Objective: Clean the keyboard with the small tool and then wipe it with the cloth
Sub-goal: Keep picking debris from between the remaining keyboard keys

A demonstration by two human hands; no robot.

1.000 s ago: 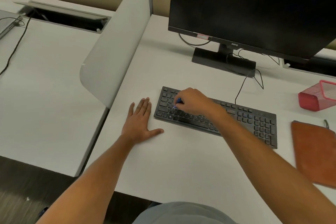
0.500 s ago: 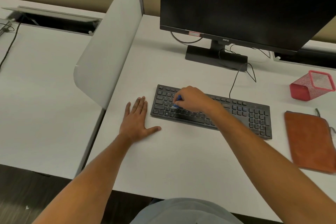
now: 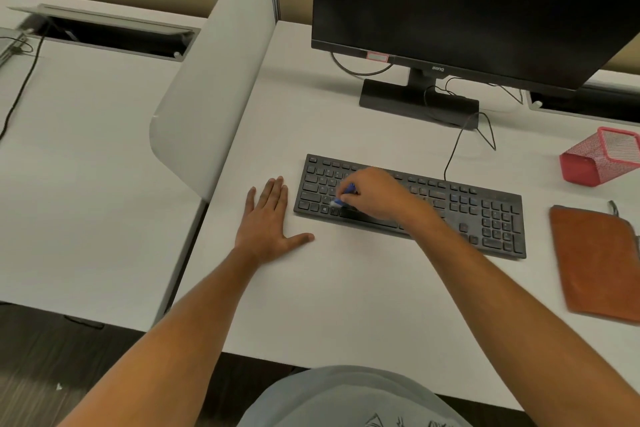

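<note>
**Brushing stage under way at the keyboard's left end**

The left hand is laid flat on the desk, fingers straight and close together, thumb spread toward the keyboard; nothing is held by it. Just beyond its fingertips, to their right, the keyboard's left edge is found, close by but apparently not touched.

Further right, the small tool is pinched in the curled fingers of the right hand. Its blue body is seen just left of the knuckles, and its pale tip is set down among the lower-left keys. The first step, cleaning with the tool, is judged to be in hand; most of the key rows to the right of the fingers appear not yet reached. For the next move, the tip would need to be drawn rightward along the rows.

Well right of both hands, past the keyboard's number pad, the brown cloth is lying flat, untouched.

Compared with a second ago, the tool tip is placed slightly lower on the keys, while the left hand is kept in the same flat pose.
</note>
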